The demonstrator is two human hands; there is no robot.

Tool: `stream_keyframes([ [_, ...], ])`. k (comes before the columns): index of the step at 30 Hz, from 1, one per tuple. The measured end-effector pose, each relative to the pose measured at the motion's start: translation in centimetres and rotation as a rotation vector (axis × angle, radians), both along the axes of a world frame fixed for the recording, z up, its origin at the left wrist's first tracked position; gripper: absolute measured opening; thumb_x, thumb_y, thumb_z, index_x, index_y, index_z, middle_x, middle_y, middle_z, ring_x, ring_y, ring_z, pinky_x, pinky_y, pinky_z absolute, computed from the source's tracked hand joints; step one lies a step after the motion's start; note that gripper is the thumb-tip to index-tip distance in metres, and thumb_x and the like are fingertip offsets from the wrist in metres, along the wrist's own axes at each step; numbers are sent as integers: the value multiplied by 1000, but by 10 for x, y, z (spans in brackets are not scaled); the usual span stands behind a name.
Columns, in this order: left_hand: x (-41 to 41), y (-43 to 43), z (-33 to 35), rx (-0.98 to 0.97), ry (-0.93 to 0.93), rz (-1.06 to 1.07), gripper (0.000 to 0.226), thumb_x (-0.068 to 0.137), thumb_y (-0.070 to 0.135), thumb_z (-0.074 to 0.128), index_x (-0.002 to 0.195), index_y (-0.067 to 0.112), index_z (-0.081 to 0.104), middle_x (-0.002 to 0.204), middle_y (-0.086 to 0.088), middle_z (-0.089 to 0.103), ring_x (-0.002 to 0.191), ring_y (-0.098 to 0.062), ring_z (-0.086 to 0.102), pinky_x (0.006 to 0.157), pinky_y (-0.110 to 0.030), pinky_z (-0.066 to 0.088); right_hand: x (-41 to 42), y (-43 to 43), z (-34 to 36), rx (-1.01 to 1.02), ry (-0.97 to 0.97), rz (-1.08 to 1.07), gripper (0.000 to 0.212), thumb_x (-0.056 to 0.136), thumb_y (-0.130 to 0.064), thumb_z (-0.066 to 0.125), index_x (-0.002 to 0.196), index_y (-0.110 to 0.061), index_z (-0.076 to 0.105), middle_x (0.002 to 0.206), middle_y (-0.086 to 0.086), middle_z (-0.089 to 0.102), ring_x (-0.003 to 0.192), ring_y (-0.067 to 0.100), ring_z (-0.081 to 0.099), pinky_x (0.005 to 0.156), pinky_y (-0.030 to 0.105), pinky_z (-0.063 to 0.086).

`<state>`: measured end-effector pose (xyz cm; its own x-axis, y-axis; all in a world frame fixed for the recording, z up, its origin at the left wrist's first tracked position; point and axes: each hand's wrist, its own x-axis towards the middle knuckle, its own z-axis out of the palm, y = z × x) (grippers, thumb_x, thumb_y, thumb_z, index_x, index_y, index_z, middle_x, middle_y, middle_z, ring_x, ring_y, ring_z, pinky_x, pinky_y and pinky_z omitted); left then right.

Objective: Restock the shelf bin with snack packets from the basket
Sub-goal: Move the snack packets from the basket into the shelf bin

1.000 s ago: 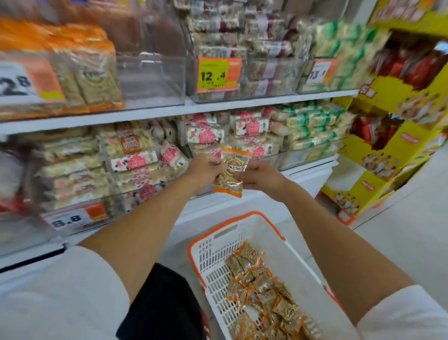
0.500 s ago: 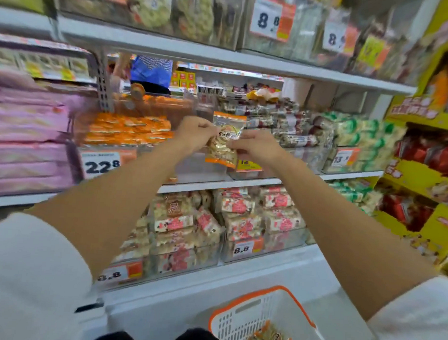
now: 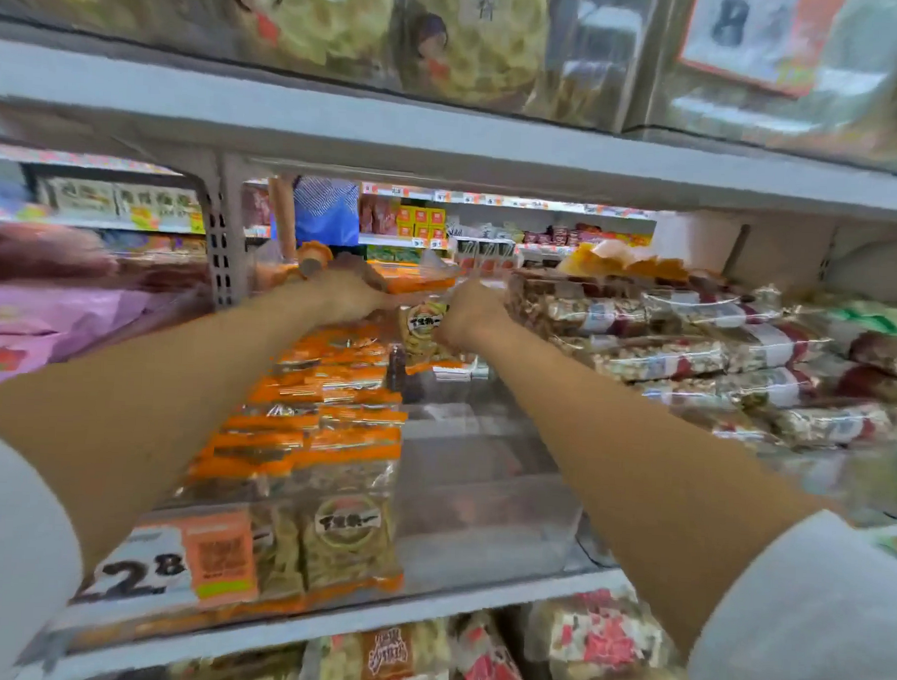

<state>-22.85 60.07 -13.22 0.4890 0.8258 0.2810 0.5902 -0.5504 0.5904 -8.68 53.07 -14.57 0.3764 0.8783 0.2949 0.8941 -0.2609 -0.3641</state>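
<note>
An orange-edged clear snack packet (image 3: 422,333) hangs upright at the back of the clear shelf bin (image 3: 485,516). My left hand (image 3: 348,297) and my right hand (image 3: 468,315) both reach deep over the bin, and each pinches a side of that packet. The bin's left half holds a row of several matching orange packets (image 3: 325,416); its right half shows bare clear plastic. The basket is out of view.
A white shelf board (image 3: 445,134) runs close above my arms. Red-and-white nut bars (image 3: 692,350) are stacked to the right of the bin, pink packs (image 3: 52,312) to the left. A price tag reading 22.8 (image 3: 169,559) fronts the bin. More packets fill the shelf below.
Both hands have carried the packet up from above the basket and forward into the back of the bin. The view has risen and the basket has dropped out of sight.
</note>
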Motion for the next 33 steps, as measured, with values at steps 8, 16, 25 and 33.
stream_keyframes([
  [8,10,42,-31,230,299,-9,15,88,21,64,91,13,76,98,-6,74,87,-21,66,82,-34,54,5,37,-34,-273,-19,0,36,99,-16,48,63,-15,45,58,5,56,63,20,48,50,20,38],
  [16,4,48,-38,242,250,-89,19,92,20,62,99,11,78,110,-2,73,98,-18,64,89,-32,52,3,43,-58,-155,420,-11,26,100,-14,49,124,-10,59,105,9,60,84,23,60,48,17,37],
  [25,-2,50,-43,237,208,-98,24,96,21,58,112,14,73,114,-1,68,93,-13,57,79,-24,43,7,51,-67,-134,396,-51,19,86,-4,66,75,-8,50,97,18,67,90,31,68,78,40,59],
  [33,-1,45,-41,268,198,-44,18,93,20,61,106,15,71,107,-4,69,97,-19,62,86,-33,52,12,43,-58,-278,352,-49,23,82,2,65,68,-8,50,44,6,54,55,19,63,57,28,56],
])
